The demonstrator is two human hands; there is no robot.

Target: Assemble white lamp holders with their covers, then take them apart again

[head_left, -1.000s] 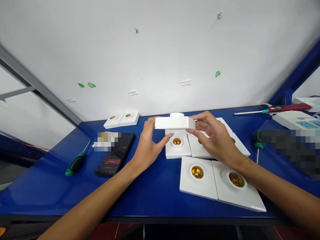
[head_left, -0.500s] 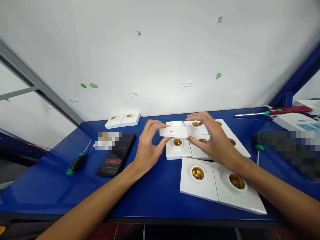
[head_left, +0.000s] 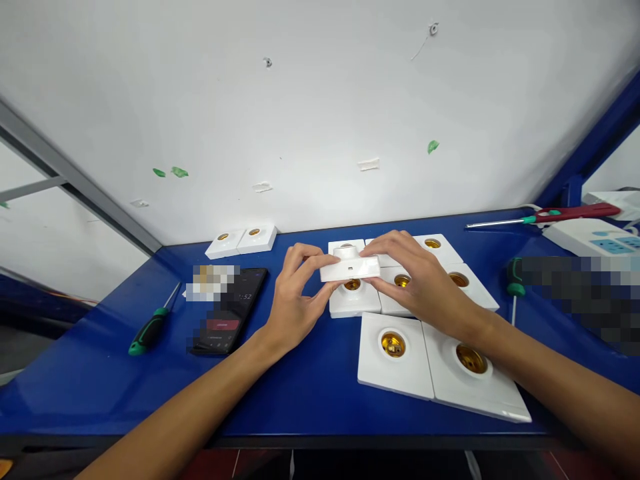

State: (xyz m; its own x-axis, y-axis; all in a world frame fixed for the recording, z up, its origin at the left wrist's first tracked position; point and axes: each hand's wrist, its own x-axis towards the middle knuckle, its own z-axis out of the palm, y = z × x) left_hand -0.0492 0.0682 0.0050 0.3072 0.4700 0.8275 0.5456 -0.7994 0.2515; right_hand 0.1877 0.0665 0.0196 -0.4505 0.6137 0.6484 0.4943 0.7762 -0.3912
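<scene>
Between both hands is a white square lamp holder [head_left: 336, 271], raised and seen edge-on, with a small slot in its side facing me. My left hand [head_left: 295, 300] pinches its left end between thumb and fingers. On the right end, my right hand [head_left: 417, 280] grips in the same way. Several like lamp holders [head_left: 350, 305] with brass-coloured sockets lie below and behind it in a block on the table. Nearer to me, two more lamp holders [head_left: 373, 367] sit side by side, my right forearm passing over one.
A phone [head_left: 250, 300] and a green-handled screwdriver [head_left: 150, 330] lie to the left. Two lamp holders [head_left: 256, 241] stand by the wall. On the right are another screwdriver [head_left: 516, 283], a red-handled tool [head_left: 575, 213] and a white power strip [head_left: 575, 237].
The held lamp holder has turned slightly, its side edge now facing me more squarely. My right fingers have come closer in on it. The whole view has shifted a little.
</scene>
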